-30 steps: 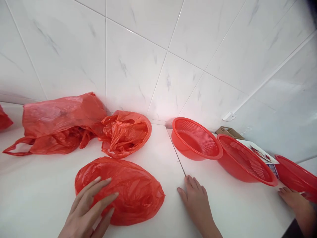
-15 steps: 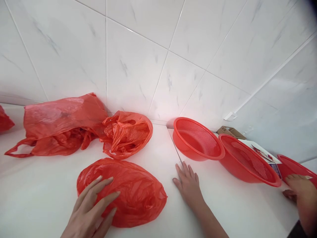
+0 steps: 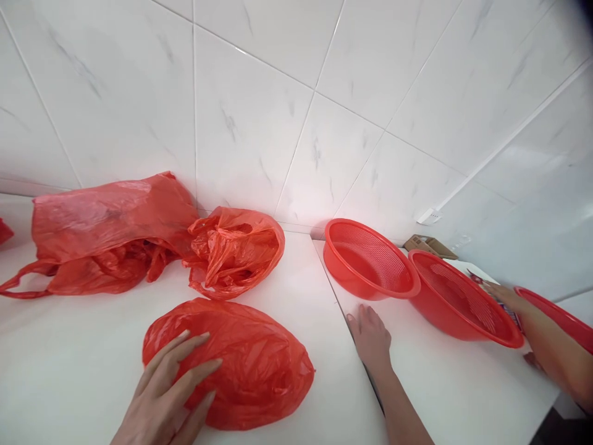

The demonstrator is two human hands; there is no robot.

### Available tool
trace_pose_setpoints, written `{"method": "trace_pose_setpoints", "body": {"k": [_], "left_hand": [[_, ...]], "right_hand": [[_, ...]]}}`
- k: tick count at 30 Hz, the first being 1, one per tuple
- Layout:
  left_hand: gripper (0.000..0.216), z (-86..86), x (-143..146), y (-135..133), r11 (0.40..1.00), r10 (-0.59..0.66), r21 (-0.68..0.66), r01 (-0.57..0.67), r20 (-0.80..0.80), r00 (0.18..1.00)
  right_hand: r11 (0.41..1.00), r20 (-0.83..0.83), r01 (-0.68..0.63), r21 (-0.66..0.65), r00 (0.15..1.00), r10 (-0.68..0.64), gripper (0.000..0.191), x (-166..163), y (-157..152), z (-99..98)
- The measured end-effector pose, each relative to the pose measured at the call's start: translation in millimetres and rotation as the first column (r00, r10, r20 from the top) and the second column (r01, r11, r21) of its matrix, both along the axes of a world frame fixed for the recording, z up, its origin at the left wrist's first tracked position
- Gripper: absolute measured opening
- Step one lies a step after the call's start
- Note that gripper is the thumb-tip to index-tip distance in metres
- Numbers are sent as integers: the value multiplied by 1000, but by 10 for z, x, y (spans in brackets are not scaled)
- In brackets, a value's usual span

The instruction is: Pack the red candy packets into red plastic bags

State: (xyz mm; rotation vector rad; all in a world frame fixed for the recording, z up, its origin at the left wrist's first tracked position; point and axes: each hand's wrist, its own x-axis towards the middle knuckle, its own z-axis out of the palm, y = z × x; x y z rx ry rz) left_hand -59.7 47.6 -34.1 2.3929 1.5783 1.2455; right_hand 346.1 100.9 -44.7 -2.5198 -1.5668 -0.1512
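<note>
My left hand (image 3: 164,392) rests on a red plastic bag (image 3: 250,371), a flattened, crinkled oval lying on the white table. Its fingers are spread over the bag's left side, not closed on it. Over to the right, my right hand (image 3: 373,337) lies on the table beside a seam, holding nothing I can see, with fingers stretched forward and close together. Just beyond it stands a red plastic colander (image 3: 370,259) with a perforated wall.
Along the tiled wall lie a crumpled red bag (image 3: 236,253) and a larger red bag (image 3: 115,216) with a loop handle. A second red colander (image 3: 463,296) stands at the right. Behind it are a cardboard box (image 3: 428,246) and another person's arm (image 3: 551,340) reaching over the table.
My right hand has shifted right across the seam and drawn its fingers closer together. My left hand stays on the bag. The other person's hand has moved left toward the box.
</note>
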Motion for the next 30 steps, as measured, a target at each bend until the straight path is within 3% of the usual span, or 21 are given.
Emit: {"method": "trace_pose_setpoints", "body": {"k": [6, 13, 16, 19, 24, 27, 30], "left_hand": [[22, 40, 1, 8, 999, 11, 34, -10, -19, 1000], [23, 50, -10, 8, 1000, 1, 22, -1, -12, 1000], [23, 40, -5, -3, 1000, -6, 8, 5, 2, 1000], [24, 2, -9, -9, 1000, -12, -7, 12, -4, 1000], [27, -43, -51, 7, 1000, 27, 13, -26, -92, 995], [33, 10, -60, 25, 993, 112, 51, -108, -74, 991], [47, 85, -69, 63, 969, 229, 84, -230, 21, 973]], "right_hand": [[998, -52, -64, 24, 997, 65, 56, 25, -4, 0], [939, -154, -311, 149, 930, 333, 51, -216, -173, 89], [961, -23, -263, 86, 964, 266, 53, -298, -180, 82], [974, 30, -188, 128, 982, 185, 60, -304, -188, 68], [963, 3, -253, 97, 967, 254, 56, -293, -271, 28], [980, -46, -93, 174, 994, 102, 57, -245, -322, 81], [961, -144, 54, 270, 989, -15, 49, -64, -394, 223]]}}
